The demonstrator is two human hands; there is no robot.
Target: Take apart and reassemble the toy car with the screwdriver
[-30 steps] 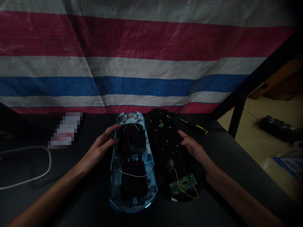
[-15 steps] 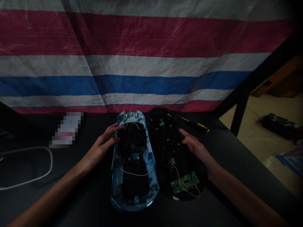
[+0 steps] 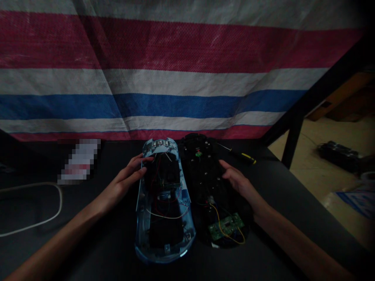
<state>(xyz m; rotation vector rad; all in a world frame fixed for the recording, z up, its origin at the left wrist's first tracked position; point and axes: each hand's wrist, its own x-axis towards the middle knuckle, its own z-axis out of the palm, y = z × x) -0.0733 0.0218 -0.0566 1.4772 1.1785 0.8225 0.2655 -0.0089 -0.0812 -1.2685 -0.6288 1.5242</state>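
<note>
Head view, table: a dark table [image 3: 278, 183] fills the lower frame; I see a white cable [image 3: 61, 197] looping at lower left and a blurred-out pale item [image 3: 82, 158] above it.
Backdrop: a red, white and blue striped sheet [image 3: 175, 78] hangs across the upper frame.
Right edge: past a dark post [image 3: 293, 140], a black object [image 3: 336, 156] lies on the pale floor [image 3: 301, 175].
Blue shell: the car-shaped blue shell [image 3: 185, 191] lies lower centre, its wired inside facing up.
Black chassis: the black chassis [image 3: 202, 183] lies just right of it, a green board [image 3: 224, 227] at its near end.
Screwdriver: the yellow-and-black screwdriver [image 3: 246, 157] rests right of centre.
Left hand: the left hand [image 3: 124, 181] has thumb and finger apart on the shell's left rim.
Right hand: the right hand [image 3: 240, 185] is at the chassis's right edge; I can't tell whether it grips.
Half a second on: everything sits slightly further left in frame; shell and chassis keep their arrangement.
</note>
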